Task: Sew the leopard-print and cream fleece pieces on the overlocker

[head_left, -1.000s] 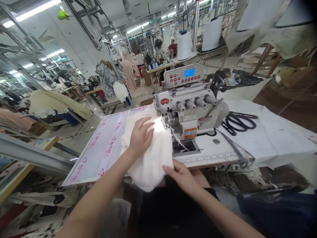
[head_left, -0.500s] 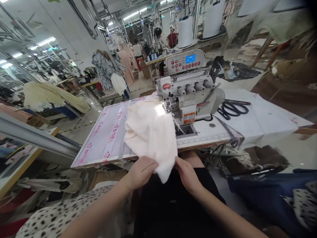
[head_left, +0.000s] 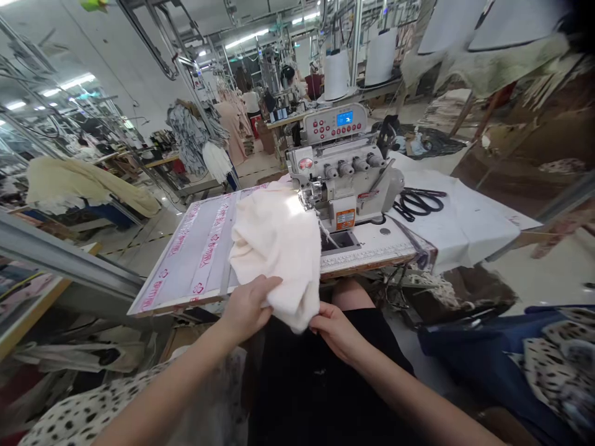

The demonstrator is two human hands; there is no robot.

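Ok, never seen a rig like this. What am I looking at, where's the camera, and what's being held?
There is no robot here: a person works with two bare hands. Every picture comes from one camera worn on the head, looking forward and down, so the forearms enter from the bottom.

The machine ahead is a sewing machine with a lit display and a row of dials. Cones of white thread stand behind it.

On the worktable lies a cream cloth, its far end beside the lit needle area and its near end over the front edge. The left hand and the right hand each hold that near end. Black looped cord lies right of the machine.
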